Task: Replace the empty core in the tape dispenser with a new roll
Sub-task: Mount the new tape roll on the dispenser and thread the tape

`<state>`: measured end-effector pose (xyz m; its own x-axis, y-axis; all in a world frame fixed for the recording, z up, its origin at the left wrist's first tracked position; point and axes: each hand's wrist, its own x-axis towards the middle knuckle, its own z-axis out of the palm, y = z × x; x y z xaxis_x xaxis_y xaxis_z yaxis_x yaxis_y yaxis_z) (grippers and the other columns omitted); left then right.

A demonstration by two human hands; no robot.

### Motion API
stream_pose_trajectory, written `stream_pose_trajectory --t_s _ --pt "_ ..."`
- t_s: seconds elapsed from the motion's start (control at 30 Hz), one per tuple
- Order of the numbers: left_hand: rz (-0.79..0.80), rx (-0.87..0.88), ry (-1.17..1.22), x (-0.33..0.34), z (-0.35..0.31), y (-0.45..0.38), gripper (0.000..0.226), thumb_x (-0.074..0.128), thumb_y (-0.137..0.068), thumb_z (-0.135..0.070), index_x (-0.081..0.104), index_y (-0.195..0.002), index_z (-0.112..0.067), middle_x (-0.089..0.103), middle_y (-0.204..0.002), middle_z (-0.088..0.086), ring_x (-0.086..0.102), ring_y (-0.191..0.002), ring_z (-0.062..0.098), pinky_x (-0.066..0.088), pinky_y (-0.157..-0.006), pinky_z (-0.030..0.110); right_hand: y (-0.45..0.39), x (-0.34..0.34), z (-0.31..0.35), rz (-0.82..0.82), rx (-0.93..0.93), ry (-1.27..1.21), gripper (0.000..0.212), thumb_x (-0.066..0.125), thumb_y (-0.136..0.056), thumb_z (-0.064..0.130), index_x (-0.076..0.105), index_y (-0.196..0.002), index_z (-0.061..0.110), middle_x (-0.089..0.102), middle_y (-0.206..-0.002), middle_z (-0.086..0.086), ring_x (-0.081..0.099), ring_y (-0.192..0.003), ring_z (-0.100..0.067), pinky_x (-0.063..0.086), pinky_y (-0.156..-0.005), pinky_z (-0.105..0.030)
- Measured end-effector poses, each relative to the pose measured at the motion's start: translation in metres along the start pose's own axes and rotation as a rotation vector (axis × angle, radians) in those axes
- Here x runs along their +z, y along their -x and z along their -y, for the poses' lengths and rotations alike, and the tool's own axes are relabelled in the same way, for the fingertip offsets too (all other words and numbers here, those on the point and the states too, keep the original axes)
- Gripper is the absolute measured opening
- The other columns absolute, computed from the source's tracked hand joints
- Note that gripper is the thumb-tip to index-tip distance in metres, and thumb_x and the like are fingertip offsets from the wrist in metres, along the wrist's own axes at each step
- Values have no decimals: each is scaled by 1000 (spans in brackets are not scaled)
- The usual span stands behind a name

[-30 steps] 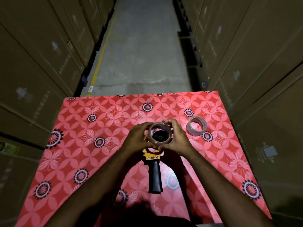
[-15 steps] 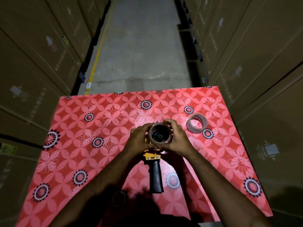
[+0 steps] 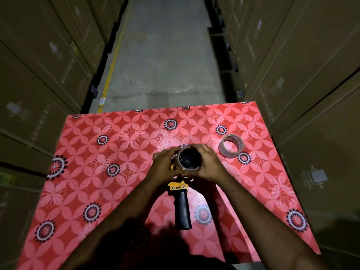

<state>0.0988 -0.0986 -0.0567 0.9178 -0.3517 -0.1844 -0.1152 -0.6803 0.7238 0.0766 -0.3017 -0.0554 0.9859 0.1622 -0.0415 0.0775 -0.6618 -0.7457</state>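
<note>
On both sides we see tall stacks of brown cardboard boxes (image 3: 48, 61), and between them a grey concrete floor (image 3: 165, 55) with a yellow line (image 3: 111, 69) along its left edge. Their printing and labels are too dim to read.

In front of us stands a table (image 3: 78, 191) under a glossy red cloth with pale petal shapes and dark round flowers. Its near edge is cut off by the frame and by a dark shadow.

The dispenser (image 3: 181, 203) lies on the cloth at the middle. Its long axis runs from near to far: the black, smooth handle points toward us, and the head end points away. A yellow plate with small screws joins the handle to the head. The rest of the head is hidden under the hands.

Our left hand (image 3: 165, 164) and right hand (image 3: 208, 164) are both closed around the roll (image 3: 189, 162), one on each side, and hold it at the head of the dispenser. The roll is a brown ring, and its open hole faces up to the camera. Inside we see a dark hub, but whether the roll sits fully on it we cannot tell.

To the right of the right hand, apart from it, a thin pale ring (image 3: 231, 146) lies on the cloth, its hole tilted toward us.
</note>
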Motion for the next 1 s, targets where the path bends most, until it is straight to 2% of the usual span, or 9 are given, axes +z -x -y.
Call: stream_pose_trajectory --t_s 0.1,0.23,0.33,0.4,0.53,0.63,0.8,0.93,1.0 --pt "36 -2 43 -3 0 -2 88 94 -60 -18 54 -138 -21 66 -130 -4 57 -127 18 32 -106 33 -4 -2 3 15 -33 31 97 80 -60 55 52 -143 14 57 -132 -6 53 -124 -25 46 -107 -38" --pt "90 -26 176 -5 2 -1 85 91 -66 -4 50 -139 -17 65 -132 -3 61 -126 15 47 -94 12 -5 -2 3 11 -55 -1 94 78 -58 55 56 -139 11 58 -124 -6 57 -116 -18 39 -98 -13" --pt "128 -2 187 -6 2 -1 82 90 -70 -4 47 -139 -16 63 -135 -1 61 -126 16 52 -103 31 -1 -2 1 -14 -50 -69 89 88 -62 44 59 -137 7 57 -122 -7 57 -115 -15 42 -100 -14" --pt "129 16 212 -7 4 -1 81 90 -71 -5 47 -139 -16 63 -136 -1 61 -127 15 51 -106 36 1 -1 -1 -29 -53 -88 89 96 -61 35 59 -136 5 56 -123 -7 56 -116 -14 45 -102 -17" --pt "122 33 286 -6 9 0 78 90 -70 -2 50 -134 -20 65 -134 -4 62 -126 9 51 -103 27 3 0 -2 -31 -55 -127 92 97 -59 31 57 -138 5 53 -126 -6 52 -116 -2 41 -102 -11" --pt "128 3 279 -6 9 0 73 89 -66 -4 52 -124 -28 68 -125 -14 64 -117 -3 50 -90 11 5 2 -1 -23 -64 -124 94 90 -60 45 56 -140 8 50 -126 -1 47 -118 11 37 -103 -7" --pt "137 -12 227 -7 12 -3 72 91 -63 -10 52 -121 -28 68 -123 -13 64 -115 -1 52 -90 20 0 4 1 -3 -61 -80 96 83 -57 55 55 -140 13 46 -121 8 45 -115 16 32 -99 -1" --pt "144 1 147 -8 10 -3 67 88 -60 -24 48 -114 -32 67 -109 -16 64 -104 -4 51 -78 22 -2 9 1 -2 -91 15 91 84 -61 57 55 -139 20 46 -125 9 51 -120 -10 41 -101 -16" --pt "132 4 125 -6 10 -3 66 85 -59 -33 47 -113 -31 68 -107 -11 67 -100 5 56 -78 31 -2 12 0 -12 -94 20 90 86 -61 56 55 -139 22 44 -123 14 49 -119 -7 40 -101 -14"
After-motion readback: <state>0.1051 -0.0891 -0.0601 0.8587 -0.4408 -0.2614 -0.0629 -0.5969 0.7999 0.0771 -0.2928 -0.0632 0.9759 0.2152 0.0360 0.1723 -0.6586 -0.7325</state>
